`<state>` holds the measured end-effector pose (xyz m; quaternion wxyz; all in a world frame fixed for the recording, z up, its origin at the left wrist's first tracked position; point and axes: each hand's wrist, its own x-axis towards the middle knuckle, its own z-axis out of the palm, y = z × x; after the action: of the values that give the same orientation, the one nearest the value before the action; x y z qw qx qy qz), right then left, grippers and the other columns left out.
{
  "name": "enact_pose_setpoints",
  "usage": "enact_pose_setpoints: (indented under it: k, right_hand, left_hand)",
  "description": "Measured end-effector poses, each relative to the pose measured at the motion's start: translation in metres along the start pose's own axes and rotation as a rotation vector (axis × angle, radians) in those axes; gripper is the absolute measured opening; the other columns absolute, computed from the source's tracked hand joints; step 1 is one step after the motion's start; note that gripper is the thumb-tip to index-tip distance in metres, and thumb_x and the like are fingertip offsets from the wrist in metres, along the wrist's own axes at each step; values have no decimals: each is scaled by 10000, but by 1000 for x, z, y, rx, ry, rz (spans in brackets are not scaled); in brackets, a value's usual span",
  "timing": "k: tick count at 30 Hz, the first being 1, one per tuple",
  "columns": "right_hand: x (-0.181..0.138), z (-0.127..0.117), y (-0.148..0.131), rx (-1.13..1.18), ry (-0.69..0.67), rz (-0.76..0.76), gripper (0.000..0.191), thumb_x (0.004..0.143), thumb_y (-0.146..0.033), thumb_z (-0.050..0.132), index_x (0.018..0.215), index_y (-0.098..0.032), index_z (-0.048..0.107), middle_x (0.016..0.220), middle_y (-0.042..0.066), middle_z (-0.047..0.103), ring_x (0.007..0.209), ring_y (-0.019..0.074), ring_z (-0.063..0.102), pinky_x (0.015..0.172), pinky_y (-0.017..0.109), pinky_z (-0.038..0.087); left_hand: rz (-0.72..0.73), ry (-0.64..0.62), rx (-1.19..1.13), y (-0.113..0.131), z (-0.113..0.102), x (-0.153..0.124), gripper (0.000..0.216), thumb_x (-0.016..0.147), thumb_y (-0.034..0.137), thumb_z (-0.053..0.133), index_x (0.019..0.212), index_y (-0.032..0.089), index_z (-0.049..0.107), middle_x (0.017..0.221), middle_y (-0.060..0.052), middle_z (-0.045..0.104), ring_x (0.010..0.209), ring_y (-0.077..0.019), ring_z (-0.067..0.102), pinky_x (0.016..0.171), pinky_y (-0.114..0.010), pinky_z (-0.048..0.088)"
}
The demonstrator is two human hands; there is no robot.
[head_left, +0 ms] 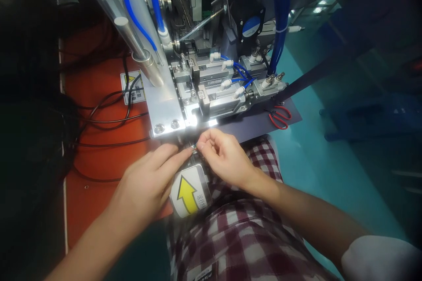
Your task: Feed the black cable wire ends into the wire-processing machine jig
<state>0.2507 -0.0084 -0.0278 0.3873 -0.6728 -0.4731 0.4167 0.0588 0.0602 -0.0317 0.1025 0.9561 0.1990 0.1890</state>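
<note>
My right hand [224, 153] is closed in a pinch at the front of the machine, thumb and forefinger together. Whatever lies between those fingertips is too small to make out. From the other side my left hand [148, 180] reaches in with its fingers stretched out and apart, one fingertip touching a small metal part [194, 149] beside the right fingertips. Directly below both hands is a white label plate [186, 191] with a yellow arrow. Just beyond them stands a bright metal block [193, 116] and a silver mounting plate [165, 112] with bolts.
Pneumatic cylinders [224, 101] with blue air hoses [278, 17] fill the machine behind my hands. Red-handled scissors or snips [280, 117] lie on a dark mat [263, 125] at the right. Black cables [108, 120] cross the orange surface [99, 158] at the left, near a warning label [133, 88].
</note>
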Motion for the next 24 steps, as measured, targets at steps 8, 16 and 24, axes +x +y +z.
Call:
enact_pose_setpoints:
  k: [8, 16, 24]
  right_hand:
    - [1, 5, 0, -108, 48, 5, 101, 895, -184, 537, 795, -188, 552, 597, -61, 521, 537, 100, 470, 571, 247, 342]
    - [-3, 6, -11, -284, 63, 20, 130, 906, -173, 509, 779, -195, 516, 618, -35, 560, 549, 117, 498, 565, 267, 315]
    - [1, 4, -4, -105, 34, 82, 136, 896, -207, 542, 762, -188, 560, 595, -60, 531, 560, 103, 478, 588, 254, 343]
  left_hand:
    - [1, -15, -5, -1, 1, -3, 306, 957, 113, 450, 1229, 138, 586, 989, -69, 622, 776, -164, 620, 600, -261, 469]
    - [-5, -82, 55, 0, -1, -7, 433, 898, 90, 385, 1300, 147, 534, 1027, -92, 607, 780, -198, 609, 540, -283, 439]
    - [-1, -73, 71, 3, -2, -5, 471, 855, 65, 380, 1297, 138, 527, 1017, -104, 591, 773, -211, 605, 516, -290, 434]
